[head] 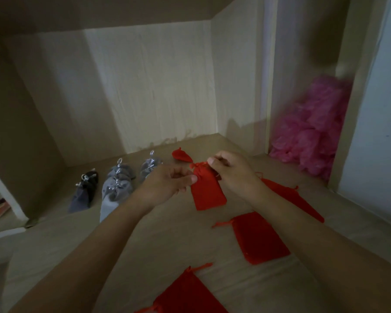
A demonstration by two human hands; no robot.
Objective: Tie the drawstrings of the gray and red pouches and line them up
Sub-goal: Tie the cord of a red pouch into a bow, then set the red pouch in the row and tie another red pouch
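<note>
Looks domestic: a storage nook inside a built-in cupboard or shelving unit. Boxed in by a pale wood-grain back panel (156, 86) and side panel (237, 86), with the same laminate on the shelf floor (167, 240). Dim light. Neighbouring compartment stuffed with crumpled pink plastic bags (312, 132). Strewn with small gray pouches (120, 177) and red pouches (257, 238). Household clutter, by the look of it.

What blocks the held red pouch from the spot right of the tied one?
Nothing visible lies on the shelf between the held red pouch and the spot right of the tied red pouch; the right hand hides part.
</note>
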